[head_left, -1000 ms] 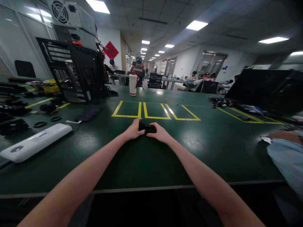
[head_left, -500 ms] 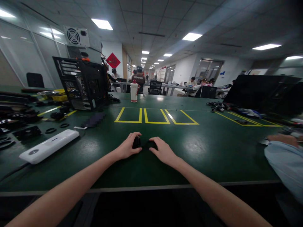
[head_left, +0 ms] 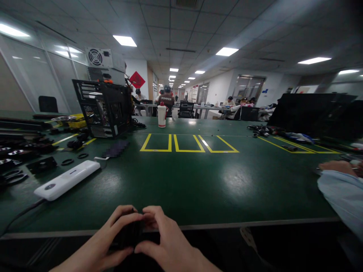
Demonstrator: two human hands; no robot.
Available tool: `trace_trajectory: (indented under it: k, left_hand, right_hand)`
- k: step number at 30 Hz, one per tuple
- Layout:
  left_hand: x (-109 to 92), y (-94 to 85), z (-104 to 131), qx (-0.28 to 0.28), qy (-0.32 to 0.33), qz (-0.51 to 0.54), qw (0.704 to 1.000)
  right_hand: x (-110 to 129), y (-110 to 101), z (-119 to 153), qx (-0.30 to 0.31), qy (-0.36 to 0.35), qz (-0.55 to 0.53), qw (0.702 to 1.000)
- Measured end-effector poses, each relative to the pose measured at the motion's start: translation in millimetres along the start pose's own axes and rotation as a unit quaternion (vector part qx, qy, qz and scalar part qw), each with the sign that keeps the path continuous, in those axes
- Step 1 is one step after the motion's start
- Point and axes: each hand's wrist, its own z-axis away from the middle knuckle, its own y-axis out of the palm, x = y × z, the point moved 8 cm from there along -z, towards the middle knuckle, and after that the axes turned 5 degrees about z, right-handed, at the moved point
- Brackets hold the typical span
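My left hand (head_left: pixel 120 230) is wrapped around a dark black object (head_left: pixel 132 232) at the table's front edge, low in the view. Its kind cannot be made out, since the fingers and the dark background hide most of it. From the other side my right hand (head_left: pixel 163 234) curls against the same object, fingertips at its upper edge and thumb lower down. The fingers of both hands nearly meet. Below them the area past the table edge is dark.
A white power strip (head_left: pixel 68 179) with a cable lies left on the green table (head_left: pixel 181 181). An open black computer case (head_left: pixel 106 107) stands behind it. Yellow tape outlines (head_left: pixel 188 151) mark the middle, near a white cup (head_left: pixel 162 115). At right, a co-worker's sleeve (head_left: pixel 338 190) reaches in.
Both hands have come back from the middle of the table toward me and to the left, down to the front edge. The gap between them has closed around the black object.
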Motion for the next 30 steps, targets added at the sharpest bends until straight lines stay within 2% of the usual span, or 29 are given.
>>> trace_trajectory:
  k: [3,7,10,12,14,16,17,19,22,24,26,30]
  left_hand:
    - [7.3,-1.4,13.1,-0.025,0.011,-0.009,1.0]
    - [15.0,-5.9,18.6,-0.083,0.009,-0.054,0.995]
    - [18.5,-20.2,17.5,-0.11,0.019,-0.088,0.99]
    - [28.7,-39.1,15.6,-0.117,0.0,-0.113,0.987]
    - [46.8,-70.7,15.8,-0.163,-0.041,-0.138,0.976]
    - [71.3,-101.8,16.6,-0.197,-0.092,-0.163,0.962]
    - [84.2,-114.2,16.6,-0.202,-0.115,-0.174,0.957]
    - [102.6,-130.2,13.9,-0.19,-0.123,-0.205,0.952]
    - [114.7,-139.3,8.8,-0.166,-0.105,-0.24,0.951]
    - [115.5,-142.4,7.2,-0.163,-0.106,-0.286,0.938]
    - [116.0,-143.7,6.3,-0.151,-0.119,-0.31,0.931]
    - [117.4,-141.9,6.4,-0.127,-0.151,-0.29,0.936]
  right_hand:
    - [-3.8,12.7,-8.9,-0.01,0.01,-0.077,0.997]
    - [-10.5,27.8,-20.8,-0.053,0.017,-0.104,0.993]
    - [-13.0,36.2,-27.6,-0.049,0.0,-0.112,0.992]
    - [-9.4,32.5,-27.5,-0.035,-0.022,-0.087,0.995]
    - [-4.1,12.1,-22.3,-0.061,-0.04,-0.036,0.997]
    - [-4.0,-19.6,-13.5,-0.106,-0.03,-0.011,0.994]
    - [-6.6,-36.5,-8.6,-0.125,-0.019,-0.003,0.992]
    - [-17.2,-71.2,1.9,-0.167,0.013,0.017,0.986]
    - [-37.9,-113.2,17.0,-0.216,0.05,0.049,0.974]
    - [-49.8,-130.7,25.7,-0.234,0.07,0.069,0.967]
    - [-56.7,-139.8,32.4,-0.241,0.078,0.081,0.964]
    - [-61.3,-145.6,40.2,-0.242,0.08,0.089,0.963]
